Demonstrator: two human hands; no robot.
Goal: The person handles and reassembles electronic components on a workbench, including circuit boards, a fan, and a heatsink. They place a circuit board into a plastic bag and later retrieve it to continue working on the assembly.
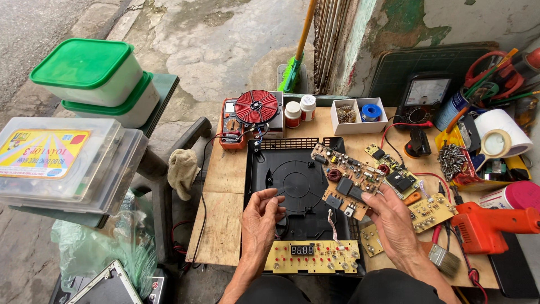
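**Circuit board lifted over the cooker base**

Our right hand [394, 217] pinches the brown main circuit board [344, 177], tilted above the black cooker base [292, 180] on the tabletop [225, 169]. Our left hand [261, 217] hovers curled, its grip holding nothing, beside the display board [312, 256].

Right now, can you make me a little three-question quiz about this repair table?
1. True or false: the right hand touches the brown circuit board crowded with parts.
2. What does the left hand hover over?
A. the black plastic cooker shell
B. the orange power drill
C. the red copper coil disc
3. Fill in: the long yellow panel board with a small number display lies at the table's ____ edge, between the two wrists.

Key: 1 true; 2 A; 3 near.
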